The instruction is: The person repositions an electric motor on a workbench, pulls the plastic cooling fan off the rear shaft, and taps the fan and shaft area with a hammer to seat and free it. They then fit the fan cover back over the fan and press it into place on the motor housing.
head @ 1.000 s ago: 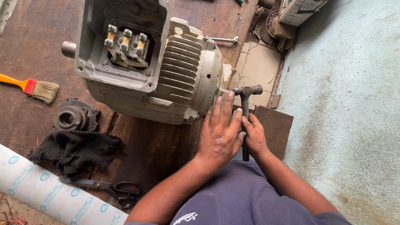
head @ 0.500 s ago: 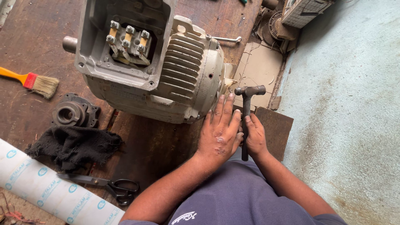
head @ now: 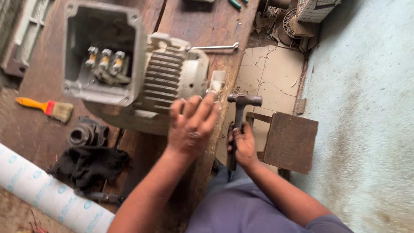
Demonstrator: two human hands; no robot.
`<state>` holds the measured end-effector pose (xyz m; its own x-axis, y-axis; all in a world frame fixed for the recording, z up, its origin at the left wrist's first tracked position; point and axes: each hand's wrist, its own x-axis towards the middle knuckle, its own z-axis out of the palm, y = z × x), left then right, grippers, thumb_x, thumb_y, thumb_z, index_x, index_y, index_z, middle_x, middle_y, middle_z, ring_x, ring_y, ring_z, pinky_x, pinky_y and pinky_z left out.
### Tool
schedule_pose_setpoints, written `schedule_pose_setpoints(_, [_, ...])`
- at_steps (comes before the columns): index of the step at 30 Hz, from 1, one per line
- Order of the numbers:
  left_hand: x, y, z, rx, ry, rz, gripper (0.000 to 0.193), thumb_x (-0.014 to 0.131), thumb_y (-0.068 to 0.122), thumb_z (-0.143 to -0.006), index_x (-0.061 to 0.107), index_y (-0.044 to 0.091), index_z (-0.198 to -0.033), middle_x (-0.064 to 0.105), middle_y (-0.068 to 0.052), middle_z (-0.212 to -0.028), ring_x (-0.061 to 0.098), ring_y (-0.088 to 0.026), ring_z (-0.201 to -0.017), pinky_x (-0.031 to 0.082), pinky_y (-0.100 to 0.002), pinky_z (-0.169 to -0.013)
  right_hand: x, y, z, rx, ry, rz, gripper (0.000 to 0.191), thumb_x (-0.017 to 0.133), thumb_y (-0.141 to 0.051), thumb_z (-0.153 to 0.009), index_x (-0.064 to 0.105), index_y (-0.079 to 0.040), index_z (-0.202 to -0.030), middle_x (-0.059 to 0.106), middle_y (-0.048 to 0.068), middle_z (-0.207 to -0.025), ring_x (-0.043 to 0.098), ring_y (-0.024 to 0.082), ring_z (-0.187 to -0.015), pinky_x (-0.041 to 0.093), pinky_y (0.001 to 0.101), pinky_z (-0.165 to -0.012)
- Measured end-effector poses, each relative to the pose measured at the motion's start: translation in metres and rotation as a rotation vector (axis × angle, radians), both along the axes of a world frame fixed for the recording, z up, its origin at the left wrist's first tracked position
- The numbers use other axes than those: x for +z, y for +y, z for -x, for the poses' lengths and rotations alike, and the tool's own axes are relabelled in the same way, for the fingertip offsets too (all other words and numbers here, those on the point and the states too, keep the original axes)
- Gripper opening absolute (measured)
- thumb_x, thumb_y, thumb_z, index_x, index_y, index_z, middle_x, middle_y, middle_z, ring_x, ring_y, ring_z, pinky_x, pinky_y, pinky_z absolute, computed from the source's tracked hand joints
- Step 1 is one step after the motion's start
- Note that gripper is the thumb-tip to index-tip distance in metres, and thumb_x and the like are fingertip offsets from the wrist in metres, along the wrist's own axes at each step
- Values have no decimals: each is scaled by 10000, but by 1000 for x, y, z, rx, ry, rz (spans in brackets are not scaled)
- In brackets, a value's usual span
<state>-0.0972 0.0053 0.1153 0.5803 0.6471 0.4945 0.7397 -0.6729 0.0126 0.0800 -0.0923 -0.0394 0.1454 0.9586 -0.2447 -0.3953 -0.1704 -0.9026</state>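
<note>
- Head view: the left hand (head: 191,127) lies flat, fingers spread, gripping nothing, against the near right end of the grey motor (head: 142,82) on the wooden bench (head: 189,26).
- The right hand (head: 243,146) is clenched around the hammer (head: 239,116), head up, just right of the bench edge.
- A paintbrush (head: 45,108) and black rag (head: 88,164) lie left.
</note>
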Motion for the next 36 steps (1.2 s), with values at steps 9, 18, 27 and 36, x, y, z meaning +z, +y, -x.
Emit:
schedule_pose_setpoints(9, [-6, 11, 3, -58, 152, 12, 56, 762, 185, -918, 776, 210, -966, 671, 73, -1309, 532, -188, -1342, 265, -542, -1211, -18, -7, 32, -174, -21, -220, 196, 480, -233, -1142, 458, -98, -1283, 527, 10, -921, 468, 93, -709, 417, 241, -608])
schedule_pose_setpoints(18, [-12, 10, 6, -52, 148, 14, 108, 744, 158, -883, 779, 211, -970, 668, 60, -1305, 516, -197, -1365, 245, -550, -1215, -9, 8, 35, -183, -184, -186, 173, 423, -237, -1132, 473, -105, -1232, 528, -16, -838, 456, 63, -634, 392, 230, -530])
schedule_pose_setpoints(27, [-10, 11, 3, -51, 124, 24, 125, 761, 208, -874, 762, 194, -999, 653, 35, -1326, 512, -211, -1354, 263, -552, -1200, -17, 3, 46, -129, -203, -142, 217, 491, -189, -1084, 439, -94, -1273, 552, -17, -857, 477, 69, -663, 422, 228, -589])
schedule_pose_setpoints(36, [-14, 11, 4, -16, 139, 14, 93, 764, 184, -893, 762, 222, -978, 657, 67, -1336, 515, -184, -1362, 259, -519, -1218, -22, 11, 35, -187, -314, -130, 169, 475, -200, -1114, 487, -91, -1242, 523, -21, -821, 492, 69, -666, 427, 241, -571])
